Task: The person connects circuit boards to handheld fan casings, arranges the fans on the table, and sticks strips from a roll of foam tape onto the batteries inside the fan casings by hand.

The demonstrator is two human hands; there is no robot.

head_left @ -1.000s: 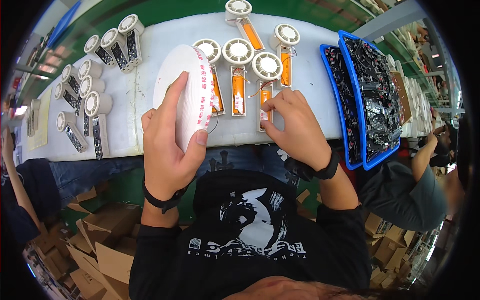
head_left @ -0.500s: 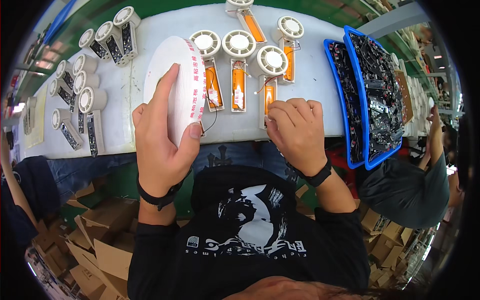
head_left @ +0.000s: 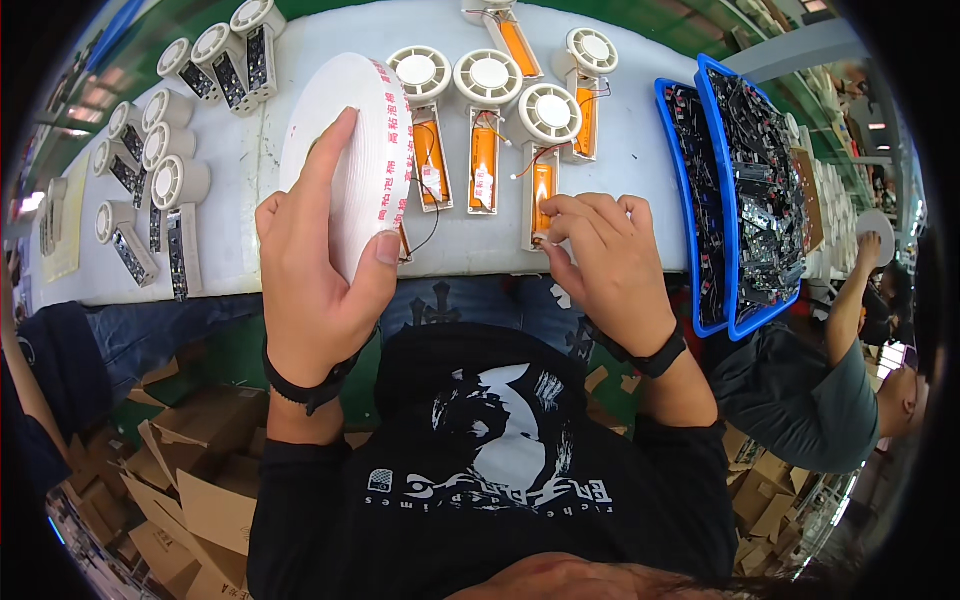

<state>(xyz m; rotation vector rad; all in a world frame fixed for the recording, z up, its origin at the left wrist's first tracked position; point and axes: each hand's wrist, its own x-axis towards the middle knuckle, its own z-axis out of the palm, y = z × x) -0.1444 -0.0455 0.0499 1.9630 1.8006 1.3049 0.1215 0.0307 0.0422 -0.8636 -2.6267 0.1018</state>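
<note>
My left hand [head_left: 318,270] grips a large white roll of tape [head_left: 350,150] with red print on its edge, held upright over the near edge of the white table [head_left: 620,170]. My right hand [head_left: 605,260] pinches at the near end of a white lamp unit with a round head and an orange board [head_left: 541,165]. Three similar units [head_left: 487,110] lie side by side just beyond it, thin wires trailing from them.
Two blue trays of dark parts [head_left: 745,190] sit at the table's right. Several assembled white lamp units [head_left: 160,170] lie at the left. Another person in a grey shirt [head_left: 820,390] works on the right. Cardboard boxes [head_left: 190,470] fill the floor below left.
The tape roll in my left hand has come slightly closer and more upright. My right hand has stayed on the same lamp unit, fingers shifting at its near end.
</note>
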